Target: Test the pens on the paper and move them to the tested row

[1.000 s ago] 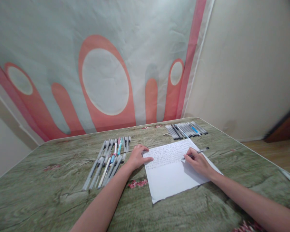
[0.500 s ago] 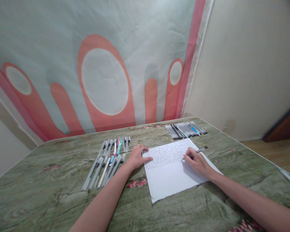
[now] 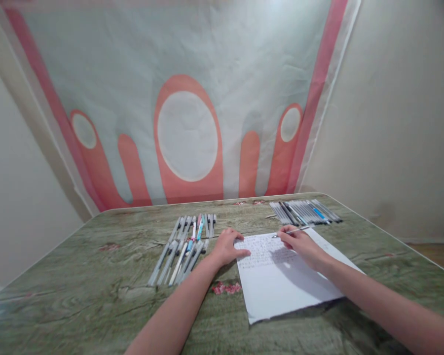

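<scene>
A white sheet of paper (image 3: 281, 291) lies on the table, its upper part covered with rows of small dark handwriting. My right hand (image 3: 300, 245) grips a pen (image 3: 296, 230) and rests over the upper right of the sheet. The pen's tip points left, at the written lines near the top. My left hand (image 3: 229, 246) lies at the sheet's upper left edge, thumb and fingers spread apart, the thumb on the paper. Left of that hand, several clear-barrelled pens (image 3: 166, 264) lie in two rows, with a few white, blue and pink ones among them.
Another row of pens (image 3: 305, 212) lies near the table's far right corner, beyond the sheet. The wood-patterned tabletop (image 3: 107, 276) has pink flower prints. Behind it hangs a grey backdrop (image 3: 229, 59) with coral shapes, and a plain wall (image 3: 399, 123) stands to the right.
My right hand and the pen have moved up the sheet, from the lower written lines to those near the top. The camera view has shifted; my left hand stays at the paper's edge.
</scene>
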A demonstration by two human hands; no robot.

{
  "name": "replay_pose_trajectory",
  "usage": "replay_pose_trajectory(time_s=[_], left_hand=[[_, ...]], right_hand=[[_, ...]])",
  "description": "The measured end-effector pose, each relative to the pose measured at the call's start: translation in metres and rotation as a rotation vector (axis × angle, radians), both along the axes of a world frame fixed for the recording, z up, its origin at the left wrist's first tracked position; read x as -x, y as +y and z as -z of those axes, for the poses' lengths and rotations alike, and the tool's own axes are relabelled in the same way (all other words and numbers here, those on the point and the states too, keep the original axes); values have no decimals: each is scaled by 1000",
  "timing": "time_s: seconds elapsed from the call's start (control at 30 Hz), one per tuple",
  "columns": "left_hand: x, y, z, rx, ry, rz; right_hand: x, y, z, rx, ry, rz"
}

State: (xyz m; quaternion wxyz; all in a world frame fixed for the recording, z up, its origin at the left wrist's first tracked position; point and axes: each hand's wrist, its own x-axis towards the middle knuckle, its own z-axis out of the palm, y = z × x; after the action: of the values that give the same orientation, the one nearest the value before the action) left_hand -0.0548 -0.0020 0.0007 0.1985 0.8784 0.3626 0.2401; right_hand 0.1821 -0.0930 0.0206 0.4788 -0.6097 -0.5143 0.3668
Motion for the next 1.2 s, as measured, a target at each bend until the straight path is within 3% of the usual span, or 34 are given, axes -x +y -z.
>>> replay_pose_trajectory(time_s=[0.17,0.3,0.43,0.53,0.67,0.83,1.0,1.2], left_hand=[[1,-4,-2,-2,16,-24],[2,-4,-1,1,35,-33],[3,-3,2,-8,38,-33],[4,-3,4,-17,27,-27],[5,-3,3,-19,2,-13],[3,-5,1,12,-1,-24],[3,-6,-1,43,47,-53],[5,-5,2,-9,33,-23]], right_hand=[[63,82,-17,-13,116,-94],[100,145,-9,-278,-223,-206],[119,184,12,-447,-498,-222],[127,195,26,-455,-525,-262],[125,191,39,-441,-551,-293],[112,183,36,-450,-602,-316],[123,197,30,-471,-620,-332],[134,207,43,-421,-586,-333]])
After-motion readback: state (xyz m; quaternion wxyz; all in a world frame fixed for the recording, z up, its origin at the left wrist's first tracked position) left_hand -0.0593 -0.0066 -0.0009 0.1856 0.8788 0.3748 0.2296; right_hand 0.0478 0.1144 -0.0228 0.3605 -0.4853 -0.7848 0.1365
